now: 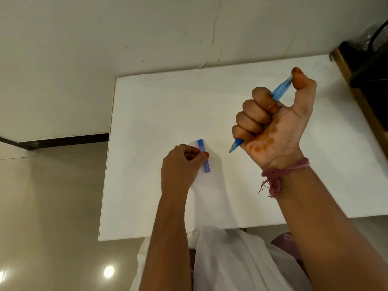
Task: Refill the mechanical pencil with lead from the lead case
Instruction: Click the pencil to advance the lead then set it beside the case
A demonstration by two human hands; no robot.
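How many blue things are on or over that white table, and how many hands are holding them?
Blue mechanical pencil: 1, gripped in the right hand
Blue lead case: 1, pinched by the left hand
Hands: 2
Total: 4

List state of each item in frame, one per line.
pencil: held off the table in right hand fist, tip down, thumb on top end
lead case: flat on table, left hand pinching it; open or closed unclear

No readable text, label or number anywhere.
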